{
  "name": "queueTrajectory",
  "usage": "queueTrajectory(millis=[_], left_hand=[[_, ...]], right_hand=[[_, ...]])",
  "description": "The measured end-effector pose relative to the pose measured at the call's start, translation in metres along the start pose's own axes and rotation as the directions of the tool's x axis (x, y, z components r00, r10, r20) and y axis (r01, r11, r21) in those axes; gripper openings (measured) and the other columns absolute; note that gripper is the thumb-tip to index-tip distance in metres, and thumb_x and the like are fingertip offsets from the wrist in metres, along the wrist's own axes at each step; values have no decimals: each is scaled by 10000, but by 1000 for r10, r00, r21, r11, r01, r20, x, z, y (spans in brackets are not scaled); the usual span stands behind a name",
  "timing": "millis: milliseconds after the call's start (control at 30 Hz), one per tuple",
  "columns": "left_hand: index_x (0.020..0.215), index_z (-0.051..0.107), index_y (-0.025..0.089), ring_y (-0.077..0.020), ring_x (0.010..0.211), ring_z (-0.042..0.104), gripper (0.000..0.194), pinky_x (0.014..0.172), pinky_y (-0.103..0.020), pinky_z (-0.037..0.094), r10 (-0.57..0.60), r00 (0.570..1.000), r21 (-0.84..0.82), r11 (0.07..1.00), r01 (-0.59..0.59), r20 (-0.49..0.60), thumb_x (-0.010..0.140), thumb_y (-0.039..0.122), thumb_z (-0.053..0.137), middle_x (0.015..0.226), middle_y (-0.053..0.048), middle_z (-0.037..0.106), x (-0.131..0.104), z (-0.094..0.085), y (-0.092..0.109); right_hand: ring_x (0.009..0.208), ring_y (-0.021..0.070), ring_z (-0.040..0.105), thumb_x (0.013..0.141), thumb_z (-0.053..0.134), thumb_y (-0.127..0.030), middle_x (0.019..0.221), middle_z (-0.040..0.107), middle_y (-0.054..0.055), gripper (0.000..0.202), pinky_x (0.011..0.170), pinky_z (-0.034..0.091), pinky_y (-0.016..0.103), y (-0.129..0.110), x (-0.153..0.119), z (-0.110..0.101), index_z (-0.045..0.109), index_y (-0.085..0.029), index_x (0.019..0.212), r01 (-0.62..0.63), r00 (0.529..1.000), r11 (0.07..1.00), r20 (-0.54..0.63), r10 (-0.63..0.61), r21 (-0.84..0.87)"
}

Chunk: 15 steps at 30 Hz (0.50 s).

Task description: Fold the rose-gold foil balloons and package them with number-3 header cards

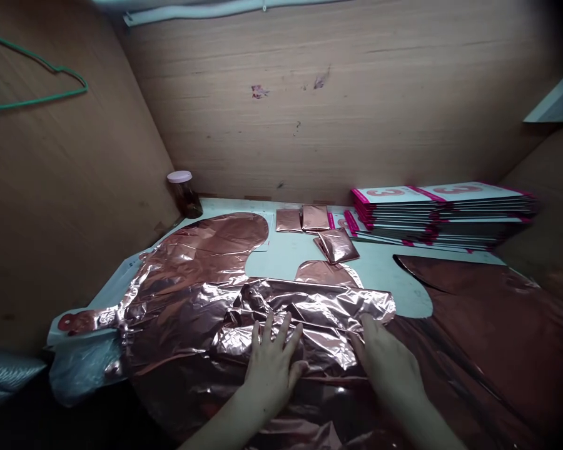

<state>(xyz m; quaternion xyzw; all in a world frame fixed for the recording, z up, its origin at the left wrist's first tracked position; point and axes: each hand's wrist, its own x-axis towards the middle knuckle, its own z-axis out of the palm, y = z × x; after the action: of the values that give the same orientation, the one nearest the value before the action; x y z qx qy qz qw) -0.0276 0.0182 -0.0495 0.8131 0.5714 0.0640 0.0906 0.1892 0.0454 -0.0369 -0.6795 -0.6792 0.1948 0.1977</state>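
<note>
A partly folded rose-gold foil balloon (319, 306) lies in front of me, shiny and creased. It rests on larger flat foil balloons (178, 319) of the same colour. My left hand (272, 356) presses flat on the folded foil with its fingers spread. At the folded piece's right end, my right hand (389, 356) has its fingers bent and closed around the foil edge; part of its grip is hidden. Another flat foil balloon sheet (502, 331) spreads to the right.
Small folded foil packets (340, 245) lie at the back centre. Stacked pink-and-white printed sleeves (394, 212) stand back right. A lidded jar (185, 195) is in the left corner. A clear plastic bag (82, 369) hangs at the left edge, and a green hanger (51, 97) on the left panel.
</note>
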Motion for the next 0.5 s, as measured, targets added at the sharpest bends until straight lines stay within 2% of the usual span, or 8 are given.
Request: queueTrajectory(millis=[33,67,133,200,300,400,433,500], left_hand=[[1518,288,355,-448,1413,272,626,1090,-722,233,-11,1000,-6,1000,11,7,937,446,503,1599,-41,296,0,0,1],[1523,265,363,-445,1420,258,628,1090,-722,229,-14,1000,-7,1000,14,4,941,438,490,1604,-36,283,0,0,1],[1530,222,375,-446,1436,219,624,1090,-747,174,-17,1000,9,1000,17,-18,952,427,451,1613,-22,258,-4,0,-1],[1530,203,386,-472,1443,167,628,1069,-791,96,-45,998,42,998,47,-37,951,450,438,1618,-8,241,-9,-1,-10],[1528,218,379,-536,1432,97,724,1026,-830,51,-137,988,83,986,142,-65,893,596,490,1616,-23,245,-18,-4,-30],[1535,212,350,-555,1427,79,813,1022,-827,62,-166,981,92,980,175,-96,849,682,496,1617,-57,242,-24,-7,-45],[1537,206,347,-555,1426,80,812,1021,-826,64,-163,981,89,981,172,-102,853,684,486,1618,-61,239,-26,-6,-47],[1538,205,348,-557,1425,82,797,1018,-827,68,-153,981,80,983,163,-115,864,682,467,1619,-61,236,-27,-5,-47]], right_hand=[[886,316,620,952,423,-276,970,671,190,266,749,472,418,-10,-8,7,647,-147,1014,112,984,984,-125,-129,-137],[967,320,614,967,389,-267,1077,667,197,310,817,472,436,-19,-15,16,643,-146,1097,246,935,933,-190,-300,-263],[1160,309,557,986,382,-320,1298,612,147,396,956,439,442,-29,-26,36,571,-171,1300,499,795,765,-135,-591,-408],[1339,315,417,974,416,-440,1473,485,72,543,1045,384,459,-21,-33,50,407,-218,1470,607,723,655,-29,-690,-450],[1443,347,248,950,431,-530,1562,360,36,666,1063,358,504,23,-36,49,276,-261,1539,542,776,667,-1,-631,-510],[1429,394,259,942,405,-542,1536,394,88,636,1013,390,544,60,-23,29,376,-233,1497,436,815,716,-98,-571,-545],[1403,422,294,934,407,-556,1505,430,118,626,994,399,570,61,-11,23,444,-211,1455,399,823,739,-143,-550,-543],[1301,443,422,928,434,-553,1395,527,164,566,948,432,593,41,24,14,569,-178,1329,393,832,774,-166,-529,-497]])
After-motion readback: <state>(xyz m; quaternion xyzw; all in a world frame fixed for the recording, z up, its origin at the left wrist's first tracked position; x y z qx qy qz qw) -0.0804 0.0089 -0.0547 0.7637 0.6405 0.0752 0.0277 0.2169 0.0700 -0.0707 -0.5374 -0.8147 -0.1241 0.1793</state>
